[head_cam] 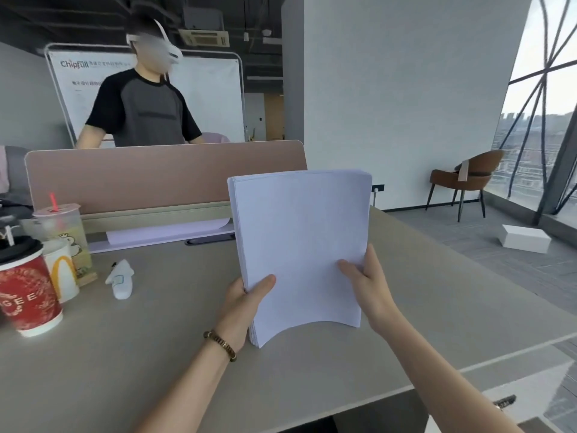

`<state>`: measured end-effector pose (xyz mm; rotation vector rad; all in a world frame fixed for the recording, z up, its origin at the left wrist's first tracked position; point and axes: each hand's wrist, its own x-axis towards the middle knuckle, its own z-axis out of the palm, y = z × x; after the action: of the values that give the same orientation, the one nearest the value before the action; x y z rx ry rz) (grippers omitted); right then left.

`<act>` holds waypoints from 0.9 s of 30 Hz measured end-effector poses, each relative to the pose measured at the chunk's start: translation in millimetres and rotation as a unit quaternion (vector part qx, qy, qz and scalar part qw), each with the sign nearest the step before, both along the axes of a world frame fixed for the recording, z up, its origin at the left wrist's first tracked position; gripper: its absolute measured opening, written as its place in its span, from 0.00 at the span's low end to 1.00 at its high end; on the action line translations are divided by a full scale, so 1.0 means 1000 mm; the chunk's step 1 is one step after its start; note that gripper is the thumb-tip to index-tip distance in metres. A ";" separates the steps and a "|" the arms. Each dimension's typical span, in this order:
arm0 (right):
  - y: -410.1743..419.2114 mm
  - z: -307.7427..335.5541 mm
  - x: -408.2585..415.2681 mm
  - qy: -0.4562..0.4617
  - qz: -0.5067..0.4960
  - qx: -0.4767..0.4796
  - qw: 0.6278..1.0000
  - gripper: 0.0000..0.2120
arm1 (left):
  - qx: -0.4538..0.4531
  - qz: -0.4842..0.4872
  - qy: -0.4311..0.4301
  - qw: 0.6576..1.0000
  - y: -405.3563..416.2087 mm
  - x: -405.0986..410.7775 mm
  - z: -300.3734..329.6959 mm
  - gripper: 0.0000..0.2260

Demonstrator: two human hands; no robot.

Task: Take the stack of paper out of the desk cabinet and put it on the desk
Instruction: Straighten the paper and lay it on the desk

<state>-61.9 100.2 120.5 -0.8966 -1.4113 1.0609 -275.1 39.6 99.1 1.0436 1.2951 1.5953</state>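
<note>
The left hand (pixel 246 300) pinches the lower left edge of the stack of paper (pixel 299 245), thumb across the front sheet and the other fingers hidden behind. The right hand (pixel 368 285) clasps the lower right edge the same way, thumb in front. Between them the white stack stands nearly upright, its lower edge bowed into an arch whose two corners rest on or sit just above the desk (pixel 156 354); which, I cannot tell. A beaded bracelet (pixel 220 344) circles the left wrist.

Bare desk surface lies open in front of and to the right of the stack, out to the desk's right edge. On the left stand a red paper cup (pixel 29 295), a McDonald's cup (pixel 61 270) and a clear plastic cup with a red straw (pixel 59 226), with a small white object (pixel 121 278) nearer the stack, too unclear to name. A pink divider panel (pixel 140 176) closes off the far edge, and a person (pixel 143 110) stands behind it. The cabinet is not in view.
</note>
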 end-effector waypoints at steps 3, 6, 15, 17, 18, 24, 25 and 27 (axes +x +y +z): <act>0.005 0.005 0.004 0.003 0.000 0.013 1.000 0.09 | 0.010 0.004 -0.002 1.000 0.001 -0.001 0.002 0.12; 0.007 0.012 0.003 0.033 0.011 0.025 0.999 0.11 | 0.016 0.026 0.010 0.999 0.002 0.004 0.001 0.15; 0.011 0.012 -0.009 0.014 -0.018 0.065 0.998 0.11 | 0.018 0.054 0.037 0.998 0.010 0.005 0.002 0.06; 0.012 0.007 -0.009 0.019 -0.011 0.060 0.998 0.09 | 0.005 0.044 0.028 0.999 0.012 0.005 -0.002 0.07; 0.013 -0.001 -0.008 0.020 -0.007 0.052 0.998 0.09 | -0.009 0.037 0.026 0.999 0.012 0.005 -0.006 0.08; 0.012 -0.028 -0.011 0.029 -0.035 0.023 0.999 0.04 | -0.045 -0.002 0.040 0.998 0.012 -0.001 -0.020 0.11; 0.011 -0.028 -0.013 0.031 -0.027 0.016 0.999 0.03 | -0.046 0.000 0.039 0.998 0.012 -0.001 -0.021 0.10; 0.009 -0.029 -0.013 0.033 -0.004 0.012 0.999 0.06 | -0.040 0.018 0.042 0.998 0.012 0.000 -0.026 0.08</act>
<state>-75.0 109.5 91.1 -0.8439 -1.3619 1.0560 -275.6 51.9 73.5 1.0526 1.4306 1.5268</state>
